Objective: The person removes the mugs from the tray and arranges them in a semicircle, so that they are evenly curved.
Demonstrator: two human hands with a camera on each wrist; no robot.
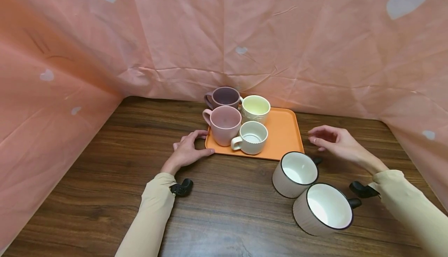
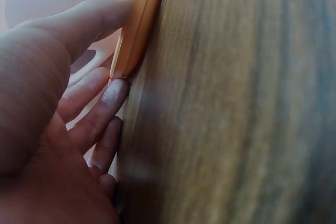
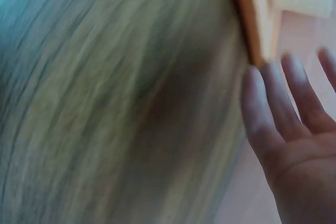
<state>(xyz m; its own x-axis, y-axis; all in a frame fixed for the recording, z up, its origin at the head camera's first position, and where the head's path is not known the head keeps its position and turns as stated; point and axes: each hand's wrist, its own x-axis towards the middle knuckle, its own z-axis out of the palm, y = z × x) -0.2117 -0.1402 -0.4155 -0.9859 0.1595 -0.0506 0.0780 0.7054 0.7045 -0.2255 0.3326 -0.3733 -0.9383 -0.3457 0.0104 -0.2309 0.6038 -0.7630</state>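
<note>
My left hand [image 1: 187,151] is at the near left corner of an orange tray [image 1: 283,132]. Its thumb lies along the tray's front edge and its fingertips touch the left side; the left wrist view shows the fingers only loosely bent against the tray rim [image 2: 137,27]. To the right of the tray, my right hand [image 1: 332,142] is held apart from it, palm inward, fingers extended in the right wrist view. On the tray stand a purple mug [image 1: 225,97], a pink mug [image 1: 224,126], a pale yellow cup [image 1: 255,109] and a white ribbed cup [image 1: 250,140].
Two larger white mugs with black rims, a farther one [image 1: 292,177] and a nearer one [image 1: 316,218], stand upright on the wooden table [image 1: 224,210] before the tray's right corner. Pink cloth [image 1: 196,27] with white hearts hangs behind and along both sides.
</note>
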